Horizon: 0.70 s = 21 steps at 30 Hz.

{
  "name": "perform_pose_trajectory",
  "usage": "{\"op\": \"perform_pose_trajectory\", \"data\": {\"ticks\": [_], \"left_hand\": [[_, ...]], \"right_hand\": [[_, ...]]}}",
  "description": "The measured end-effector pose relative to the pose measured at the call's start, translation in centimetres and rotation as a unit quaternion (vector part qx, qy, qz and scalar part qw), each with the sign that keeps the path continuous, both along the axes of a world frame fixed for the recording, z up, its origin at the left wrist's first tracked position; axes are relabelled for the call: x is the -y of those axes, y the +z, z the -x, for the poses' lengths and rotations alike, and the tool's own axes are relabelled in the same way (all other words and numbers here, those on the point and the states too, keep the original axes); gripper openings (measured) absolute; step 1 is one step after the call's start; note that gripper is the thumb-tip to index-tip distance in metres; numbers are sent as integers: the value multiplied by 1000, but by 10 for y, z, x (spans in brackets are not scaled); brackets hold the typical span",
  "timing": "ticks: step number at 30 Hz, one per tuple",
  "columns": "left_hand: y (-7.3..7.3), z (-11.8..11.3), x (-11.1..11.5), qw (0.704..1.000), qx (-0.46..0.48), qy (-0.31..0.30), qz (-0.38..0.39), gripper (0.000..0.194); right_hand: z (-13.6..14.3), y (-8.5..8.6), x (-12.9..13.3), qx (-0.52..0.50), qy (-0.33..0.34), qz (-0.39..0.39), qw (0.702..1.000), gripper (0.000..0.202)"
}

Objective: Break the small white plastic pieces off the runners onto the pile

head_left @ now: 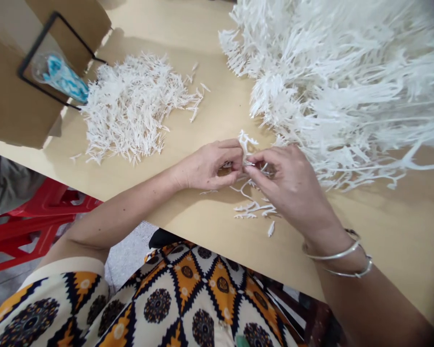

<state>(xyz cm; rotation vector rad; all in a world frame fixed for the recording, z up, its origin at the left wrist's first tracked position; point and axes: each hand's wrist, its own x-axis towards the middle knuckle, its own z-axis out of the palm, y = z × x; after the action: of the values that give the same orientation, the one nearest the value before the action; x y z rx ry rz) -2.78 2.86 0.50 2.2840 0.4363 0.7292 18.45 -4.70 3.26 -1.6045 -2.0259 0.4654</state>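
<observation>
Close together over the table's near part, both hands work on a white branching sprig [245, 139], plastic by its look. My left hand [215, 165] is closed, its thumb and index finger pinching the sprig. From the other side my right hand [292, 185] pinches it with thumb and forefinger. The fingers hide most of the sprig, though its forked tips stick out above them. Just below lie loose white branched bits [255, 208] and a small white piece [271, 229]. To the right is a large heap of white branched strands [332, 86], close beside my right hand.
A pile of small white pieces [130, 106] lies at the left on the tan table [188, 212]. Behind it stand a cardboard box [14, 106], a black wire frame [39, 41] and a blue-and-white item in clear plastic [65, 79]. Red stools [29, 226] stand beyond the edge.
</observation>
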Motion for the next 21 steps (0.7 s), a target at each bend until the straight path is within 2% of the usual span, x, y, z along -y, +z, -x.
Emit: {"op": "perform_pose_trajectory", "data": {"ticks": [3,6,8,11,14,16,19,21], "left_hand": [[0,0,0,1000,10,5,13,10],[0,0,0,998,14,0,56,18],[1,0,0,997,30,-1,72,24],[3,0,-1,998,39,-24,47,29],[4,-1,-1,997,25,-61,43,32],[4,0,-2,998,42,-11,45,36],[1,2,-5,985,100,143,-11,45],[-2,2,-8,972,132,187,-55,48]], "right_hand": [[-3,7,3,-86,-51,18,995,6],[-2,21,9,-93,-89,17,992,5],[0,28,12,-83,-85,-23,993,7],[3,35,10,-92,-59,-82,991,9],[7,36,-2,-106,-52,-94,989,8],[9,34,-14,-111,-50,-83,989,6],[15,25,-31,-143,-66,-55,986,4],[20,18,-38,-191,-70,-30,979,9]]}}
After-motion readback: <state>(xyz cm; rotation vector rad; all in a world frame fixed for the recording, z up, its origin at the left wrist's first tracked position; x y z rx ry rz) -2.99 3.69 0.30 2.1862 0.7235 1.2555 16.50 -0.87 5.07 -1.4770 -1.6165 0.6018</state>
